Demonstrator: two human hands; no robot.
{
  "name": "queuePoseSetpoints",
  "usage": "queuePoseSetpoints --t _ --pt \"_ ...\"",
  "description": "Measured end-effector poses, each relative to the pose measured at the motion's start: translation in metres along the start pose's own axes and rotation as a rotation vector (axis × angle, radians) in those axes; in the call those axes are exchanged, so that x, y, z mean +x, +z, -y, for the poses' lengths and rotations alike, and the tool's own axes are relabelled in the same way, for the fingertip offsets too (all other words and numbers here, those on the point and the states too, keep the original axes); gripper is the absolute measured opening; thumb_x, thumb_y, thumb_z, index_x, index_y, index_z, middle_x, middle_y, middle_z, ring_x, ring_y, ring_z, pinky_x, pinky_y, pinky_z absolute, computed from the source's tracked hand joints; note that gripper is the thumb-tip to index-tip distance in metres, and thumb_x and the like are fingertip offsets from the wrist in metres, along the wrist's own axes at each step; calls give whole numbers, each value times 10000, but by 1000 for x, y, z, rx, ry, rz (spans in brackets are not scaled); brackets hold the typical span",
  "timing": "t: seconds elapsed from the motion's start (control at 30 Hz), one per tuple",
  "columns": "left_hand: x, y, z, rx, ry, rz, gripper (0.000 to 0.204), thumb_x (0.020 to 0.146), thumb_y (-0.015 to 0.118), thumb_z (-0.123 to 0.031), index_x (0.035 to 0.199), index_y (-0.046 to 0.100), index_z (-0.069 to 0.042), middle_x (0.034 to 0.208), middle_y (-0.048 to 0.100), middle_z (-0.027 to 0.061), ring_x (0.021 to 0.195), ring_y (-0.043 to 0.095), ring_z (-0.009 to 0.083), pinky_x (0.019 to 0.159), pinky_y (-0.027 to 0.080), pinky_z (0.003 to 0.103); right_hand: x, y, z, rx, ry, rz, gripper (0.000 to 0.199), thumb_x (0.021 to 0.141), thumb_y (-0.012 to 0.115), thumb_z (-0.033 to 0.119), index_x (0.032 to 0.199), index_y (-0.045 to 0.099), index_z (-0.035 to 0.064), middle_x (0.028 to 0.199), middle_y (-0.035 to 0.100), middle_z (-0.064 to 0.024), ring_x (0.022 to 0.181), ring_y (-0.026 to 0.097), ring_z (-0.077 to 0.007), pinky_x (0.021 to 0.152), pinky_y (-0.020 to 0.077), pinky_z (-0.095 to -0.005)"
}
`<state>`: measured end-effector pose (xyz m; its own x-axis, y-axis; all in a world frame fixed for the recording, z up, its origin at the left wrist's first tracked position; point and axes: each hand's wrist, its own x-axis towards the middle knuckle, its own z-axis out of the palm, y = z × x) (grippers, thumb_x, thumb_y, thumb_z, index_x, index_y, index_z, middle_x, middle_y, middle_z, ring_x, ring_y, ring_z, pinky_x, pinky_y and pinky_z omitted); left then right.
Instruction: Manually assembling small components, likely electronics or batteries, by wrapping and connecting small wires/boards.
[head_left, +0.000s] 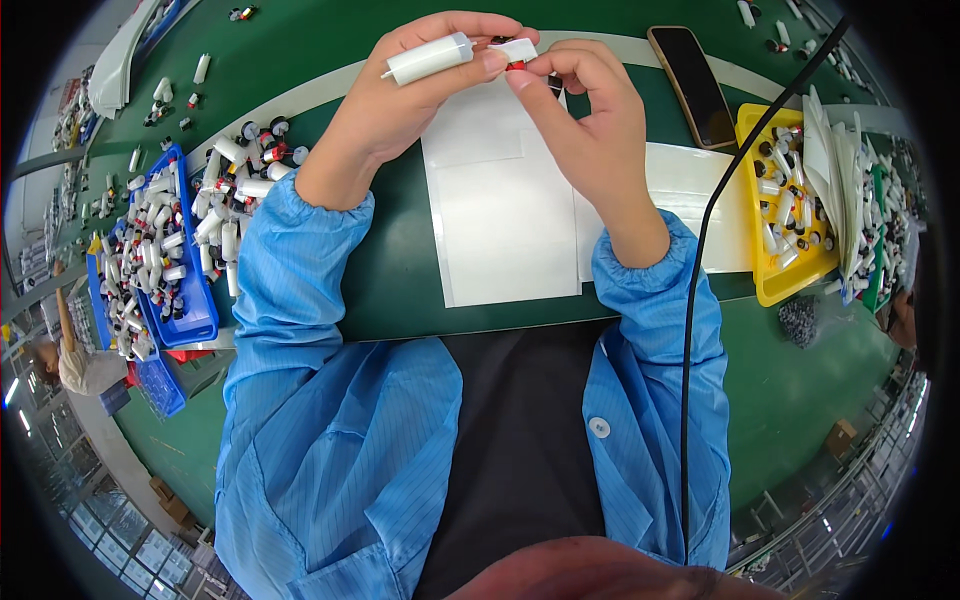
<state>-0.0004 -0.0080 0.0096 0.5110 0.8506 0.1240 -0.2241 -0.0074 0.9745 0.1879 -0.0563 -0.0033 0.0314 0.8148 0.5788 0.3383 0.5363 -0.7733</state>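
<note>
My left hand (385,105) is closed around a white cylinder (430,59) with a thin stem at its left end. The cylinder lies aslant across the fingers and base of the thumb. At its right end is a small dark and red part (515,66), with a small white tab (516,50) between both hands' fingertips. My right hand (598,115) pinches this tab and red part with thumb and forefinger; its other fingers curl in behind. Fingers partly hide how the tab and the red part join. Below the hands lies a white sheet (505,220) on the green table.
Blue trays (205,310) and a loose heap of similar white cylinders (228,215) stand at the left. On the right are a phone (692,85), a yellow tray (800,278) of parts and stacked white sheets (830,170). A black cable (700,250) hangs down past my right arm.
</note>
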Motion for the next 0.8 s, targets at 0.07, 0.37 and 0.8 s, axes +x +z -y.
queuePoseSetpoints --t 0.07,0.37,0.8 --pt "0 -2 -1 -50 -33 16 297 959 627 -82 1250 614 -26 1253 649 156 1125 627 199 970 507 311 0 0 -6 59 -16 43 124 832 757 103 902 671 47 911 623 -50 781 573 -154 673 465 -273" --pt "-3 14 1 -101 -16 -37 311 954 630 -73 1254 597 2 1255 647 169 1101 637 194 975 512 308 -1 2 -8 61 -97 48 74 851 701 43 909 656 32 899 618 -57 761 583 -142 682 481 -280" --pt "-9 21 1 46 77 50 412 967 614 -78 1355 526 30 1287 633 167 1133 626 191 970 516 317 -3 -3 -11 1227 767 204 167 951 637 192 918 678 34 859 587 -1 842 524 -119 794 399 -292"
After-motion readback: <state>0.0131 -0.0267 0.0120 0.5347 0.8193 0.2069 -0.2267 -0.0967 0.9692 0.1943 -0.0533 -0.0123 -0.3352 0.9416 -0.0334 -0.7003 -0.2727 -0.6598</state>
